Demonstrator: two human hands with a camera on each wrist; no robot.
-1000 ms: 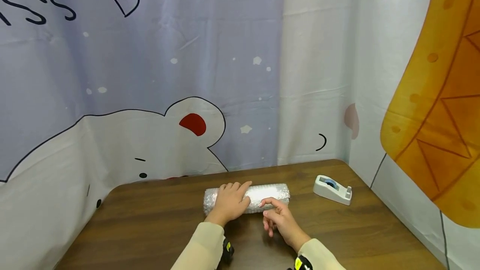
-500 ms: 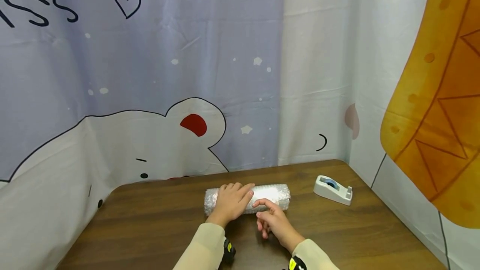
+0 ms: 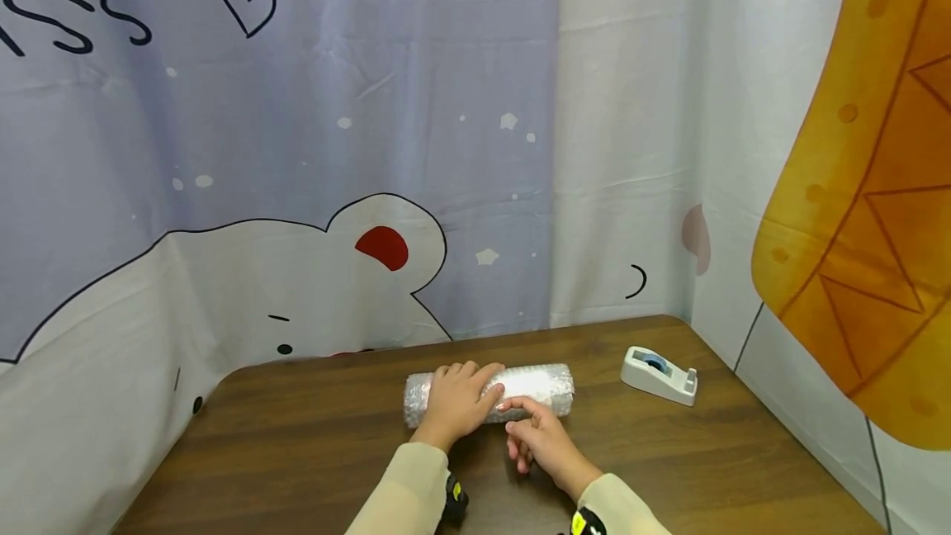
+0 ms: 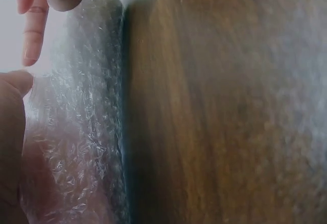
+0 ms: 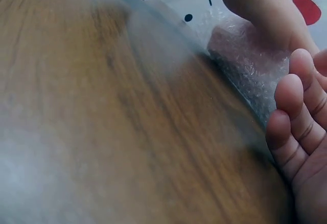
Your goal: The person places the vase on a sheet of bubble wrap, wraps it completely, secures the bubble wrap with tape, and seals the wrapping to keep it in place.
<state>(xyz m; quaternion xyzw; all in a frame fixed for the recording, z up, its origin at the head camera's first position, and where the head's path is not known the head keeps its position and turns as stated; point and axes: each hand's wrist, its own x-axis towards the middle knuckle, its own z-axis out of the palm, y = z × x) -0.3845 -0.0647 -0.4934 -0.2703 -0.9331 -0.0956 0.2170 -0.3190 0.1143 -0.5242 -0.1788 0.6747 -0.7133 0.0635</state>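
A roll of clear bubble wrap (image 3: 546, 386) lies sideways on the table, near the middle of the head view. My left hand (image 3: 456, 403) rests over its left half, fingers stretched across the top. On the roll's near side, the index finger of my right hand (image 3: 546, 444) reaches out to the wrap, its tip close by my left thumb. The other right fingers curl loosely with nothing in them, as the right wrist view shows on the fingers (image 5: 301, 106). From the left wrist, the crinkled bubble wrap (image 4: 87, 112) fills the left side, with the right fingertip just beyond my thumb.
A white tape dispenser (image 3: 659, 376) with a blue-cored roll stands to the right on the brown wooden table (image 3: 297, 452). Printed curtains (image 3: 483, 147) hang behind the table and along its right side.
My right hand has shifted slightly left along the roll, bringing its index fingertip close to my left thumb. The left hand and the roll have barely moved.
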